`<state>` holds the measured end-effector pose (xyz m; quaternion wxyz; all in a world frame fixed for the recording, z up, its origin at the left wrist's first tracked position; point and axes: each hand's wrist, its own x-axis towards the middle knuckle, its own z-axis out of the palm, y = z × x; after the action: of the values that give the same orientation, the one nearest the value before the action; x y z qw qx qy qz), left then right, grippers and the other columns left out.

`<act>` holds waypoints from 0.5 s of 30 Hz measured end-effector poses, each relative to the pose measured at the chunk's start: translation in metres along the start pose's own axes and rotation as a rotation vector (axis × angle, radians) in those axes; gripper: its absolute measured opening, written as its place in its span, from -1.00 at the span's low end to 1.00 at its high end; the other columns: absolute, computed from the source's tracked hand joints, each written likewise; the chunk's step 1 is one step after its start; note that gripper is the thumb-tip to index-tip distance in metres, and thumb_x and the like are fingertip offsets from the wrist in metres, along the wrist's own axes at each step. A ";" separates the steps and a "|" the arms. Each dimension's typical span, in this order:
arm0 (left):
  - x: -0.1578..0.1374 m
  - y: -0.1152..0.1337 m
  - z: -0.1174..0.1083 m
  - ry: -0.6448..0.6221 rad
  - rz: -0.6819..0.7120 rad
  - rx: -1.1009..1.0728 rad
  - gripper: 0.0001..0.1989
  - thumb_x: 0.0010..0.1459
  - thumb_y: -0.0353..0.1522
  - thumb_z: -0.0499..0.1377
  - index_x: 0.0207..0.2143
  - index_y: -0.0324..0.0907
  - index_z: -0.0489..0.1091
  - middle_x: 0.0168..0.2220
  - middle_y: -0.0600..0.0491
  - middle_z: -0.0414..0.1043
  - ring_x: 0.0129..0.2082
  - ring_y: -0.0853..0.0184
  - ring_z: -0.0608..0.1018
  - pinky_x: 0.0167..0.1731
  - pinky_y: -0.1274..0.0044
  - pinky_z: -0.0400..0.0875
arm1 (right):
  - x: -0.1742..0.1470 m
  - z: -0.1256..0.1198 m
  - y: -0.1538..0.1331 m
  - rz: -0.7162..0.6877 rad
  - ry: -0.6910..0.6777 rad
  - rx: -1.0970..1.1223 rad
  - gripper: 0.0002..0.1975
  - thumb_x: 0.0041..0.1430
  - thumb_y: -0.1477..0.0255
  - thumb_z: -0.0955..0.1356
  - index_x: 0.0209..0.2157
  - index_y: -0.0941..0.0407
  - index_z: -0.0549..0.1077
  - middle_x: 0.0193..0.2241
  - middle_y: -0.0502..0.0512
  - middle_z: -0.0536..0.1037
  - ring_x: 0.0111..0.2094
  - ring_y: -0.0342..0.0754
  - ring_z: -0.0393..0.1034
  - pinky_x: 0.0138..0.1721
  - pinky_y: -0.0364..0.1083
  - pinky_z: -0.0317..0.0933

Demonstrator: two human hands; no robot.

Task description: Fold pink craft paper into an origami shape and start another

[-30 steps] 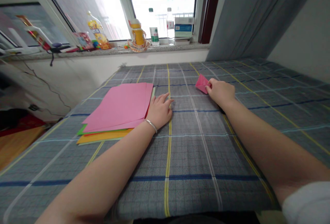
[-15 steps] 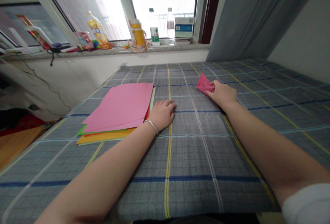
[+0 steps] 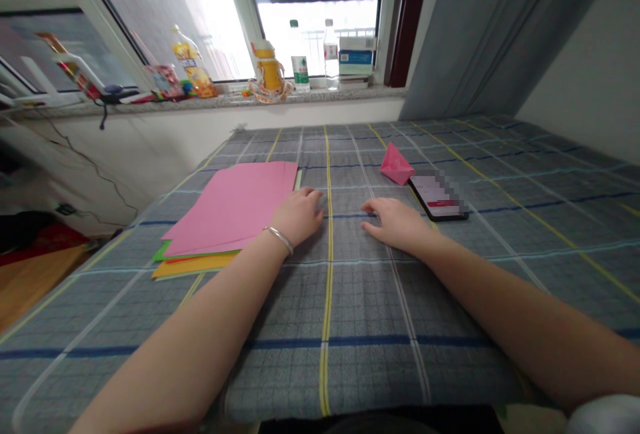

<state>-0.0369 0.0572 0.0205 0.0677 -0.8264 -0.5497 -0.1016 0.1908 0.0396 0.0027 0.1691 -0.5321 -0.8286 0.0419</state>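
Note:
My left hand (image 3: 299,214), with a silver bangle on the wrist, rests over the right edge of a stack of coloured paper (image 3: 233,204). Its fingers are loosely bent and nothing shows in them. Pink sheets top the stack, with green and orange edges below. On the right, my right hand (image 3: 395,222) is empty, thumb and fingers apart, low over the checked cloth. Beyond it stands a folded pink paper piece (image 3: 396,165) with a pointed top. Right behind this hand lies a phone (image 3: 438,197), its screen partly blurred out.
The checked cloth (image 3: 360,307) covers the whole surface before me. On the windowsill (image 3: 230,96) stand a yellow cup (image 3: 271,71), an orange drink bottle (image 3: 194,64), clear bottles (image 3: 331,51) and boxes (image 3: 356,57). A grey curtain (image 3: 480,34) hangs at the right.
My right hand has let go of the folded pink paper and come back toward me and left, uncovering the phone. My left hand has shifted left onto the paper stack's edge.

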 end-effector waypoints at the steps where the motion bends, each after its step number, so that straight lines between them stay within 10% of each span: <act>1: -0.001 -0.007 -0.005 -0.035 -0.030 0.008 -0.59 0.20 -0.30 0.05 0.06 -0.28 0.34 0.04 -0.15 0.39 0.01 0.15 0.47 0.03 0.40 0.33 | -0.001 0.005 -0.001 -0.026 -0.003 -0.047 -0.69 0.13 0.29 0.34 -0.11 0.11 0.44 -0.14 0.17 0.53 -0.08 0.07 0.38 -0.10 0.00 0.23; 9: -0.031 -0.075 -0.039 -0.272 -0.288 0.045 -0.41 0.16 -0.09 0.00 0.16 -0.21 0.26 0.10 -0.11 0.36 0.05 0.11 0.44 0.06 0.37 0.28 | 0.004 0.015 0.002 -0.078 0.008 -0.123 -0.72 0.21 0.28 0.28 -0.13 0.11 0.47 -0.14 0.18 0.49 -0.07 0.08 0.33 -0.03 0.01 0.21; 15: -0.049 -0.087 -0.034 -0.457 -0.149 -0.072 -0.24 0.04 0.05 0.02 0.19 -0.23 0.23 0.13 -0.12 0.33 0.06 0.13 0.44 0.02 0.44 0.30 | 0.002 0.015 0.000 -0.077 0.004 -0.130 -0.71 0.21 0.29 0.27 -0.13 0.12 0.47 -0.13 0.19 0.49 -0.08 0.09 0.33 -0.04 0.02 0.22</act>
<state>-0.1389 0.0392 0.0415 -0.0956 -0.7871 -0.6060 0.0637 0.1854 0.0430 -0.0112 0.1374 -0.5097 -0.8491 -0.0197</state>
